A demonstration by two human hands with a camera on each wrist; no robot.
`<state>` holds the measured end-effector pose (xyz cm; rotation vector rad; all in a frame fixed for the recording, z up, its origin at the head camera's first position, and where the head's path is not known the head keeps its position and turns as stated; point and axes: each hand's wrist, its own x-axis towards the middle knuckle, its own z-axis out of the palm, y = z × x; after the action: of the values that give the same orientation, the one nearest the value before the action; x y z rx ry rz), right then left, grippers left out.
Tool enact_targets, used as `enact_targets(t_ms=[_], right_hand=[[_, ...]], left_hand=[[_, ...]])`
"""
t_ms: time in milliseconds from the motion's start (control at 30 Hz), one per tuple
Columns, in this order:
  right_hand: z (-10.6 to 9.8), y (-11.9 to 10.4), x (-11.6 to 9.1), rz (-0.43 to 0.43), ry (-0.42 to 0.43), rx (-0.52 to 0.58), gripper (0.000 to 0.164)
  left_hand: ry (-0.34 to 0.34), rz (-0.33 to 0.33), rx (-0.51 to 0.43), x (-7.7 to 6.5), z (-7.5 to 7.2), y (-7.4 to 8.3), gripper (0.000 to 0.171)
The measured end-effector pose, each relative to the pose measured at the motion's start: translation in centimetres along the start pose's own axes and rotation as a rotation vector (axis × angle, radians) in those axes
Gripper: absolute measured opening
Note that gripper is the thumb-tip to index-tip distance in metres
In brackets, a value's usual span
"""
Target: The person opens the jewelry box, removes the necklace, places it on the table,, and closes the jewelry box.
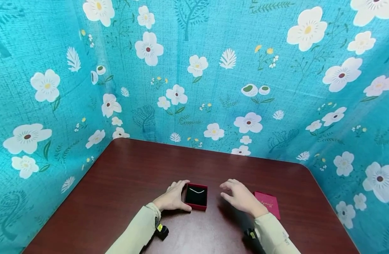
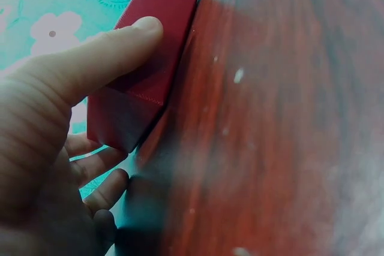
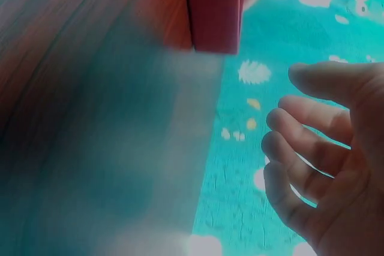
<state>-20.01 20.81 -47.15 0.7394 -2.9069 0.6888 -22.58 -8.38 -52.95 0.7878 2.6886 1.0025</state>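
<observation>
A small red jewelry box point(image 1: 196, 208) sits uncovered on the table, showing a black cushion point(image 1: 194, 199) with a silver necklace point(image 1: 197, 191) across it. My left hand point(image 1: 173, 197) holds the box from its left, fingers at the far edge and thumb at the near one. In the left wrist view the thumb lies against the red side of the box point(image 2: 171, 22); part of the fingers is hidden behind it. To the right of the box, apart from it, my right hand point(image 1: 240, 197) hovers with loosely bent fingers and nothing in them.
A red lid-like square point(image 1: 273, 204) with gold lettering lies right of my right hand, partly hidden by it. The dark brown table point(image 1: 134, 165) reaches back to a turquoise flowered cloth point(image 1: 188, 106) that hangs on the left, back and right sides.
</observation>
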Motion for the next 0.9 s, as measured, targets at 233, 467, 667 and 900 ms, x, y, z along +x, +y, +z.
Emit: enact_targets(t_ms=[233, 467, 667, 900], right_hand=[[1.7, -1.7, 2.0, -0.074, -0.028, -0.009, 0.026], [3.5, -2.1, 3.6, -0.204, 0.036, -0.108, 0.016], [4.5, -2.4, 4.5, -0.314, 0.081, -0.194, 0.011], [5.2, -3.1, 4.8, -0.313, 0.062, -0.31, 0.009]], left_hand=[[0.039, -0.038, -0.013, -0.2, 0.4, 0.2, 0.098], [0.051, -0.043, -0.003, -0.1, 0.3, 0.4, 0.097], [0.051, -0.044, 0.004, 0.1, 0.3, 0.3, 0.098], [0.047, -0.044, -0.011, 0.1, 0.4, 0.3, 0.098]])
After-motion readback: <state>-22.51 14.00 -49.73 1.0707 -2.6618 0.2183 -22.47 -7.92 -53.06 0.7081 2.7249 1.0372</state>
